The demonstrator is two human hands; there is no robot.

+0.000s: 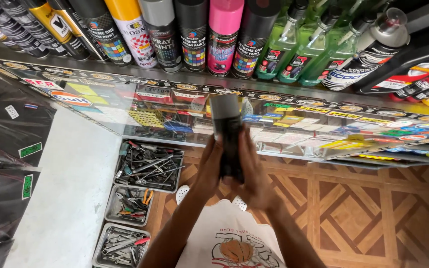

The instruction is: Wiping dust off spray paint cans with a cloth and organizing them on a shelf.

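I hold a black spray can with a grey cap (228, 130) upright in front of me, between both hands. My left hand (210, 166) grips its left side and lower part. My right hand (253, 171) presses against its right side with the fingers wrapped behind. The can stands in front of a glass counter (323, 129). Its bottom end is hidden by my fingers.
A row of spray cans (160, 32) and green spray bottles (304, 44) stands on the counter top. Three grey trays of hand tools (150, 166) lie on the patterned floor at left. Black bagged goods (6, 149) hang at far left.
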